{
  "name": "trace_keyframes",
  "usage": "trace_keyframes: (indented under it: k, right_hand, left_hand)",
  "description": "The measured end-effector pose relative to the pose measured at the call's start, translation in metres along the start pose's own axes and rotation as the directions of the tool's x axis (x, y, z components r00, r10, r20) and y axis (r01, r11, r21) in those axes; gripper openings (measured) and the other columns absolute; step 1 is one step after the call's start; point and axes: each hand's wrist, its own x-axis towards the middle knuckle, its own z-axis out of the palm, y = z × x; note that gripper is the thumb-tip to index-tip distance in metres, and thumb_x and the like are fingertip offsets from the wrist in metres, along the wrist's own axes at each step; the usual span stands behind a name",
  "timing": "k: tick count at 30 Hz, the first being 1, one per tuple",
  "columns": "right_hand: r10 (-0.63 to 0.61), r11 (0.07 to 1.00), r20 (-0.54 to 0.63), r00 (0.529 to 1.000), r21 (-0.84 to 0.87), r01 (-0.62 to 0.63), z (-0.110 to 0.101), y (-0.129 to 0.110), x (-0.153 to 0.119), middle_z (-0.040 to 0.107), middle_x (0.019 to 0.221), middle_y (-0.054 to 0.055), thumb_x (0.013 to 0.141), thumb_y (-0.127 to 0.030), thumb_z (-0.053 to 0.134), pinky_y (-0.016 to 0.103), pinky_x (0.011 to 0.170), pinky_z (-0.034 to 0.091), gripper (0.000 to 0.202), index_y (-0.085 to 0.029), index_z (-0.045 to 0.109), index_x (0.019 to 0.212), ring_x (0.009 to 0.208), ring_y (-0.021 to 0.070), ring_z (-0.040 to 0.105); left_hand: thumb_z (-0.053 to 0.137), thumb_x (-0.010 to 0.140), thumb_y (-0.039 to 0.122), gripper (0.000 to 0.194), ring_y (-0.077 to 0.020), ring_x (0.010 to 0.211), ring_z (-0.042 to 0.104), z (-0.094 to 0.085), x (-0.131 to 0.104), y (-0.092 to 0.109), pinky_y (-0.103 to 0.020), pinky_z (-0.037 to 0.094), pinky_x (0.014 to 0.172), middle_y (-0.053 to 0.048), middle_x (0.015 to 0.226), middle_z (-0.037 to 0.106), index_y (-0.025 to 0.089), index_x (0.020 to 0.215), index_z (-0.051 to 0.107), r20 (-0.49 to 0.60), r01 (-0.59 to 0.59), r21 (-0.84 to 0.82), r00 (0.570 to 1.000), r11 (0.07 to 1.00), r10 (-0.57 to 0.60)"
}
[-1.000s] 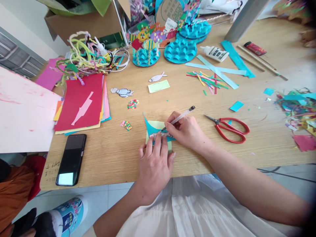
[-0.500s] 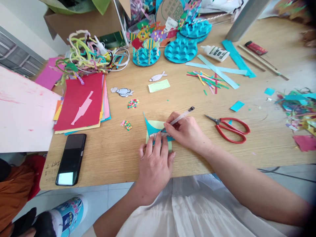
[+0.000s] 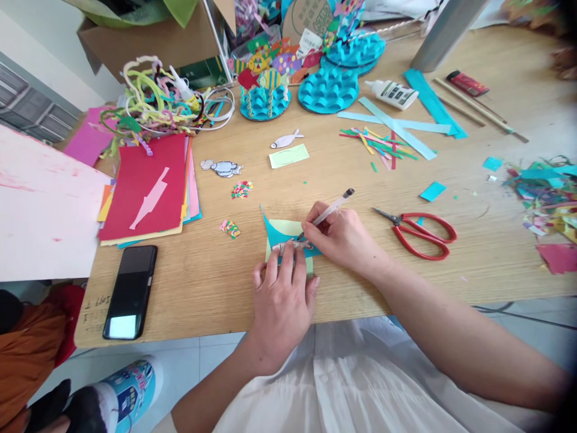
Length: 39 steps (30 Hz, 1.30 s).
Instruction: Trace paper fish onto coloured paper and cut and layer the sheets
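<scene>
pale gathered garment (image 3: 342, 379), bare forearms (image 3: 433, 313)

Craft workspace: scissors (image 3: 398, 221), glue bottle (image 3: 394, 95), coloured paper (image 3: 143, 168).

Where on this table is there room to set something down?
Bare wood lies between the smartphone and left hand; mostly bare wood between the red-handled scissors and red paper scrap. The far side is crowded, from the pipe cleaners to the wooden sticks.

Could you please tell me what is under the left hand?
A pale cutout on blue paper, with green paper beneath, shows from under the left hand; what the hand covers is hidden.
</scene>
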Motion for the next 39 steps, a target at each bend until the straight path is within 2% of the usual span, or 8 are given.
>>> trace_keyframes:
  k: [13,23,39]
  right_hand:
    - [-0.004,1.000,0.017,1.000,-0.027,0.004,-0.005,0.002,0.002,0.054,0.055,-0.003,0.080,-0.019,0.054,0.022,0.050,0.035,0.011,-0.018,0.052,0.069,0.047,0.0089,0.048]
    - [0.004,0.998,0.032,0.999,-0.065,-0.002,-0.008,0.001,0.003,0.054,0.055,-0.002,0.078,-0.019,0.052,0.024,0.052,0.034,0.009,-0.019,0.051,0.069,0.048,0.0102,0.047]
    - [-0.032,0.992,-0.010,0.999,-0.121,0.031,-0.011,0.005,0.005,0.052,0.054,-0.003,0.075,-0.016,0.052,0.023,0.052,0.033,0.009,-0.019,0.048,0.068,0.047,0.0090,0.045]
  left_hand:
    - [0.035,0.101,0.040,0.045,-0.0288,0.127,0.045,-0.001,0.004,0.001,-0.048,0.037,0.093,-0.007,0.145,0.051,0.017,0.137,0.050,0.007,-0.001,0.008,1.000,1.000,0.001]
    - [0.037,0.100,0.039,0.043,-0.0298,0.124,0.047,-0.005,0.007,0.004,-0.050,0.039,0.093,-0.008,0.142,0.052,0.025,0.138,0.050,0.035,0.023,0.001,0.999,1.000,-0.023]
    - [0.040,0.099,0.038,0.041,-0.0297,0.120,0.049,-0.007,0.010,0.006,-0.050,0.039,0.092,-0.009,0.139,0.055,0.024,0.137,0.052,0.030,0.021,0.042,0.999,0.999,-0.022]
